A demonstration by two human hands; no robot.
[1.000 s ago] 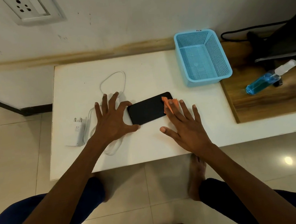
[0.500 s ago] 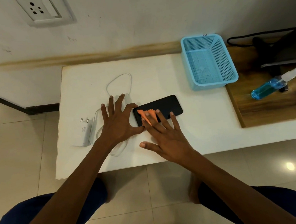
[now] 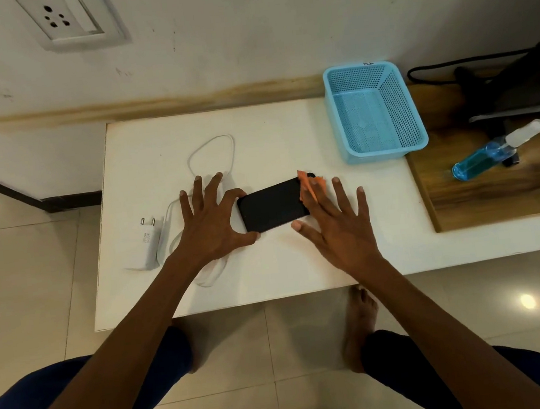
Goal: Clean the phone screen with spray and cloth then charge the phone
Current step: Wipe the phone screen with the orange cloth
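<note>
1. Head view, containers: one blue mesh basket (image 3: 374, 110) at the back of the white table (image 3: 288, 135), nothing visible inside. One spray bottle (image 3: 493, 155) w/ blue liquid lies on its side on a wooden board (image 3: 494, 194), right of the basket.
2. Left hand (image 3: 209, 225): fingers spread wide, thumb and index bracing the left end of the black phone (image 3: 273, 205), which lies flat mid-table.
3. Right hand (image 3: 339, 222): fingers straight, spread, pressing an orange cloth (image 3: 306, 185) onto the phone's right end.
4. Count: one phone, one cloth, one white charger (image 3: 146, 242) w/ cable (image 3: 213, 157) left of the phone, one wall socket (image 3: 70, 17).
</note>
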